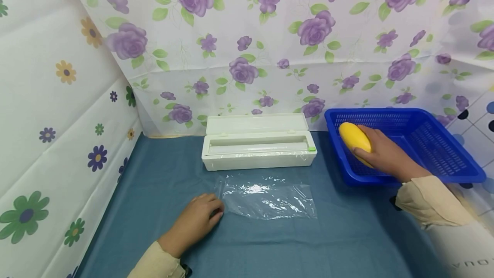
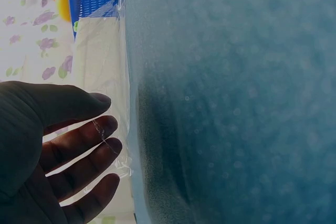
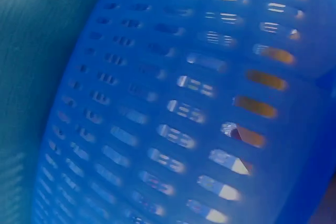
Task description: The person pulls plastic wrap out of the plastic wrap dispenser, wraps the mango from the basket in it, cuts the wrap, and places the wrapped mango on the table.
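Holding a yellow object (image 1: pixel 350 135) at the left part of the blue basket (image 1: pixel 444 158).
Right hand (image 1: pixel 382 153) curls round it, presumably because smooth, rounded sides could slip; left hand (image 1: pixel 197 216), fingers loosely bent, thumb apart, lies at the left edge of the clear film (image 1: pixel 266 203), perhaps steadying it.

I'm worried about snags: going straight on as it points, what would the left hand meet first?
Likely the clear plastic film, close beside the left hand; whether they touch is unclear.
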The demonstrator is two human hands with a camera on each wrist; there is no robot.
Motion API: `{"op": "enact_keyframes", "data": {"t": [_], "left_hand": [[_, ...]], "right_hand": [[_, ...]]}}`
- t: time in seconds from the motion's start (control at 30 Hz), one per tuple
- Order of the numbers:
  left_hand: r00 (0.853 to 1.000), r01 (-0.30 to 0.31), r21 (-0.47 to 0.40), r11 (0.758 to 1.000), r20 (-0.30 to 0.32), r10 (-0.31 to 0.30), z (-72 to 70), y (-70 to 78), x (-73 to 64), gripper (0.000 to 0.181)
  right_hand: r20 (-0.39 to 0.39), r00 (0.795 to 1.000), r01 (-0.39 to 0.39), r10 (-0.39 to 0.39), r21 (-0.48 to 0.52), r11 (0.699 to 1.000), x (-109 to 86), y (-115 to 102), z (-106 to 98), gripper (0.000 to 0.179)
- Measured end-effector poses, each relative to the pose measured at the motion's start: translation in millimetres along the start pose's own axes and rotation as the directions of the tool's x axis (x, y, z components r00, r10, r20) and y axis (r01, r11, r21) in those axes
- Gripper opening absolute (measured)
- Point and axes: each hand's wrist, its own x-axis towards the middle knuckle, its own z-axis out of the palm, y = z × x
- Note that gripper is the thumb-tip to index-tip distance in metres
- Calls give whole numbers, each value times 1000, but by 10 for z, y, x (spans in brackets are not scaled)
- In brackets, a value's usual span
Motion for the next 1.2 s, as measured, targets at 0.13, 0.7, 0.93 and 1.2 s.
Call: {"op": "enact_keyframes", "data": {"t": [0.13,0.7,0.93,1.2], "left_hand": [[1000,9,0,1000,10,-9,-1,3,5,13],[1000,-23,-4,1000,-22,22,-4,-4,4,15],[1000,-16,-3,1000,-21,16,8,-10,6,15],[1000,-5,-6,1000,-3,5,6,-24,3,14]], "right_hand": [[-5,1000,-10,10,-3,1000,-31,-98,-48,85],[-92,988,119,-121,-29,992,-89,-519,-16,80],[-133,958,247,-254,-72,966,-103,-695,69,80],[-157,919,356,-362,-64,932,-92,-915,154,82]]}}
